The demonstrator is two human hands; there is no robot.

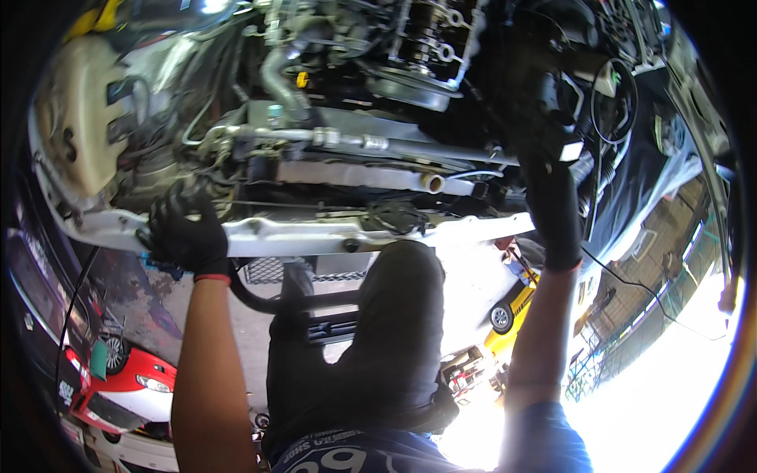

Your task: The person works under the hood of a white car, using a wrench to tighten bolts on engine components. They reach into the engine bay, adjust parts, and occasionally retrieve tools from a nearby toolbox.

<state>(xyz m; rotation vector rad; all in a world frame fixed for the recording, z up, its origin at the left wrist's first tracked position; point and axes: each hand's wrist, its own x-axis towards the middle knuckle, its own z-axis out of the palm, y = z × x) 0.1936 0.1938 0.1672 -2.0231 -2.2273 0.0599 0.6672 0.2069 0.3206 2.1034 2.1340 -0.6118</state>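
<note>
Across the front of the engine bay point(355, 122), one white crossbar point(307, 236) runs lengthwise left to right. The left hand point(189, 230) lies on it, open, fingers loosely bent; the right hand point(550, 189) extends past it into shadow, grip unclear.

White lettering point(344, 459) on blue shirt point(406, 451)

Gloved left fingers point(169, 219) on white crossbar point(300, 236), exposed engine point(427, 49), red car point(138, 369)
</note>
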